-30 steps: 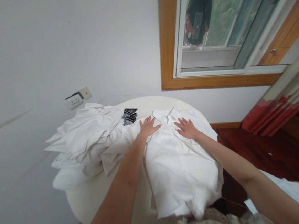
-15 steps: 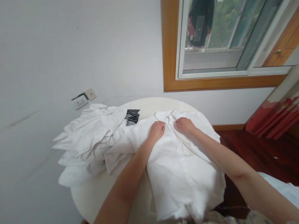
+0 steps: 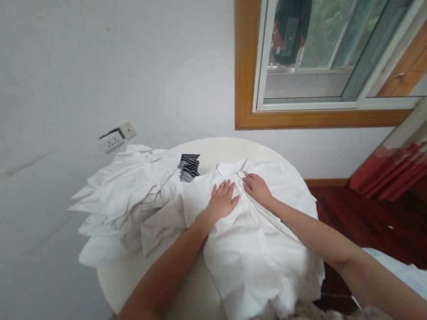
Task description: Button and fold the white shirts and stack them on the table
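A white shirt (image 3: 258,255) lies spread on a round cream table (image 3: 195,309), its collar at the far end. My left hand (image 3: 222,200) rests flat on the shirt's chest just below the collar, fingers stretched out. My right hand (image 3: 256,188) sits beside it at the shirt's front placket, fingers curled and pinching the white fabric. Both forearms reach across the shirt from the near edge.
A heap of crumpled white garments (image 3: 128,206) covers the table's left side, with a black-and-white striped piece (image 3: 189,165) at its far edge. A wall socket (image 3: 113,138) is behind. A wood-framed window (image 3: 324,57) and red curtain (image 3: 395,170) stand to the right.
My hands moved from flat on the shirt's shoulders inward to the collar area; now the left lies flat again and the right pinches the placket. The view shifted slightly.
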{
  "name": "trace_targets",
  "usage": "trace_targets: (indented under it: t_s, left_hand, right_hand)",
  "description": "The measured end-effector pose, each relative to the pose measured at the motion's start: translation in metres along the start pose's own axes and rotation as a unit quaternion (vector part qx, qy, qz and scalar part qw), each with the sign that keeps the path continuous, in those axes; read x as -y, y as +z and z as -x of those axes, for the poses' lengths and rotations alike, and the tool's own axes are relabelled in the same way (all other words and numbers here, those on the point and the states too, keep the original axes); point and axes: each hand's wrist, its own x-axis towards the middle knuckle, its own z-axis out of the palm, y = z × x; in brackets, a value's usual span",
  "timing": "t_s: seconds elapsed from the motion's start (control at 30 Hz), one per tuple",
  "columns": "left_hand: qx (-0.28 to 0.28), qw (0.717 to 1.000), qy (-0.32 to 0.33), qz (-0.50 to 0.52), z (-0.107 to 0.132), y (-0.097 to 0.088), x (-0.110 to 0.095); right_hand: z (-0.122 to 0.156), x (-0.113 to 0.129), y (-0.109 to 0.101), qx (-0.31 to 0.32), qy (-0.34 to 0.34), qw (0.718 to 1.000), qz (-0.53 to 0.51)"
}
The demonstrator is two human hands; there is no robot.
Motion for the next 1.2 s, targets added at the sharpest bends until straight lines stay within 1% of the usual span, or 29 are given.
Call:
trace_targets:
  t_s: [0.07,0.13,0.2,0.27,0.3,0.33,0.4,0.47,0.5,0.57,0.67,0.73,0.83,0.97,1.1,1.17,1.2]
  left_hand:
    - [-0.005,1.000,0.012,0.002,0.016,-0.001,0.000]
    - [0.001,1.000,0.021,0.011,0.026,-0.005,0.002]
    - [0.035,0.999,0.020,0.032,0.028,-0.013,0.008]
    - [0.078,0.995,0.011,0.067,0.017,-0.024,0.015]
    - [0.092,0.992,0.005,0.086,0.008,-0.031,0.017]
    - [0.089,0.991,-0.008,0.101,-0.003,-0.037,0.019]
    - [0.045,0.993,-0.037,0.099,-0.026,-0.046,0.019]
    - [-0.010,0.997,-0.050,0.065,-0.046,-0.049,0.016]
    - [-0.029,0.997,-0.046,0.051,-0.053,-0.047,0.015]
    - [-0.047,0.998,-0.024,0.043,-0.061,-0.038,0.014]
    - [-0.055,0.997,0.020,0.056,-0.059,-0.019,0.020]
    - [-0.067,0.995,0.037,0.058,-0.055,-0.008,0.024]
    - [-0.066,0.995,0.048,0.049,-0.054,0.001,0.027]
    - [-0.045,0.997,0.044,0.041,-0.062,0.005,0.028]
    - [-0.062,0.994,0.060,0.065,-0.071,0.008,0.035]
    - [-0.079,0.992,0.060,0.077,-0.076,0.009,0.040]
    - [-0.086,0.991,0.058,0.080,-0.078,0.009,0.041]
  right_hand:
    - [0.011,0.005,0.002,-0.016,0.011,0.998,-0.057]
    - [0.019,0.006,0.002,-0.022,0.047,0.990,-0.129]
    - [0.018,0.001,-0.003,-0.017,0.098,0.978,-0.185]
    - [0.006,-0.008,-0.013,-0.025,0.127,0.973,-0.190]
    - [-0.003,-0.012,-0.018,-0.037,0.127,0.975,-0.177]
    - [-0.014,-0.016,-0.024,-0.055,0.120,0.979,-0.156]
    - [-0.035,-0.021,-0.034,-0.083,0.106,0.982,-0.132]
    - [-0.052,-0.021,-0.037,-0.090,0.088,0.984,-0.125]
    - [-0.057,-0.021,-0.036,-0.082,0.074,0.986,-0.122]
    - [-0.061,-0.021,-0.030,-0.038,0.026,0.993,-0.110]
    - [-0.054,-0.023,-0.014,0.046,-0.051,0.993,-0.096]
    - [-0.045,-0.027,-0.006,0.061,-0.068,0.991,-0.097]
    - [-0.036,-0.029,0.000,0.035,-0.066,0.991,-0.113]
    - [-0.035,-0.029,-0.001,0.014,-0.070,0.987,-0.141]
    - [-0.037,-0.030,0.003,0.000,-0.054,0.987,-0.151]
    - [-0.039,-0.030,0.007,-0.036,-0.031,0.984,-0.173]
    - [-0.040,-0.030,0.009,-0.066,-0.015,0.979,-0.193]
